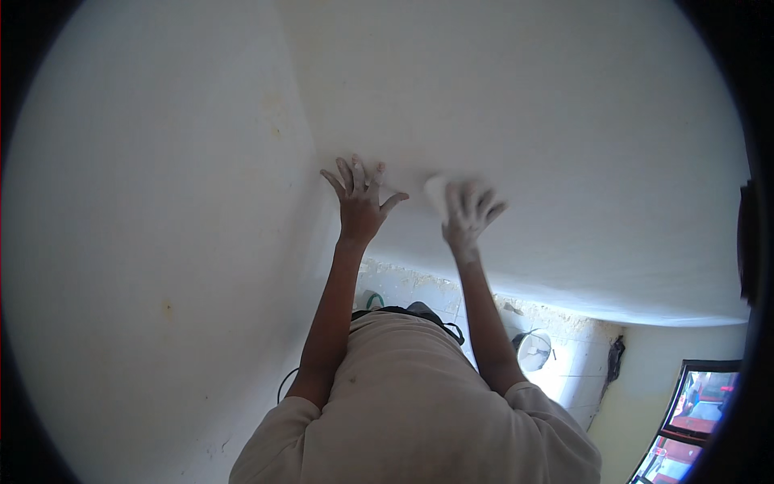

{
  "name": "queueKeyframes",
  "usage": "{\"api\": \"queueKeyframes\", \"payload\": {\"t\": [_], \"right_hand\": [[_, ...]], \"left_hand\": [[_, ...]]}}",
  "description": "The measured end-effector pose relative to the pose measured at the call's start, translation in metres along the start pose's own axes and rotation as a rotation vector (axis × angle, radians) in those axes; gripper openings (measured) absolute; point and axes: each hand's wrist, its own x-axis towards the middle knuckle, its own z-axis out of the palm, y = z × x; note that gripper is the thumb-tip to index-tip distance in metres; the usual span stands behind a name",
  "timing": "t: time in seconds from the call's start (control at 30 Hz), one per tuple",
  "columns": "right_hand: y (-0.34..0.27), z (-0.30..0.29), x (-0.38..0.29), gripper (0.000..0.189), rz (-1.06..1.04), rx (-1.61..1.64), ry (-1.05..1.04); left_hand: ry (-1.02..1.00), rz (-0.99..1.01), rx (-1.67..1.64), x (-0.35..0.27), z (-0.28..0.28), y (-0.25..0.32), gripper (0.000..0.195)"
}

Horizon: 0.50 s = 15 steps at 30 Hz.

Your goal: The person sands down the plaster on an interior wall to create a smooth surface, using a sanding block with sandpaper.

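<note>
My left hand (pixel 361 202), dusted with white powder, is spread with its fingers apart against the painted wall (pixel 514 109), close to the corner with the left wall (pixel 151 212). To its right is my right hand (pixel 468 212), also coated in white dust and somewhat blurred. Under its palm and fingers a pale, flat sheet or pad (pixel 436 192) lies pressed to the wall; its material cannot be told. Part of that pad is hidden by the hand.
Below, a round white bucket (pixel 534 351) stands on the tiled floor (pixel 574 381). A green loop (pixel 375 300) lies near the wall's foot. Dark plastic or cloth (pixel 615 360) is by the far corner. A dark-framed window (pixel 695 399) is at lower right.
</note>
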Motion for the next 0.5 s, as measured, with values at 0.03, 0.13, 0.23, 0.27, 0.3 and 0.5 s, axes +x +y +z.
{"api": "queueKeyframes", "payload": {"t": [0.03,0.13,0.23,0.27,0.3,0.5], "right_hand": [[0.012,0.019,-0.039,0.077,-0.036,0.017,-0.005],[0.041,0.017,-0.034,0.077,-0.120,-0.059,0.033],[0.031,-0.060,0.072,0.056,0.075,0.040,0.372],[0.031,-0.091,0.113,0.046,0.164,0.034,0.560],[0.038,-0.115,0.142,0.047,0.233,0.021,0.624],[0.035,-0.113,0.148,0.053,0.286,0.048,0.627]], "left_hand": [[0.002,0.001,-0.015,0.004,0.001,0.005,0.086],[-0.024,0.011,0.031,0.011,-0.004,-0.004,0.092],[-0.070,-0.012,0.034,-0.005,-0.009,-0.015,0.096],[-0.036,-0.006,0.035,-0.004,-0.007,-0.012,0.098],[0.000,0.004,0.034,-0.001,-0.005,-0.010,0.099],[0.006,-0.022,-0.040,-0.006,-0.001,-0.002,0.098]]}}
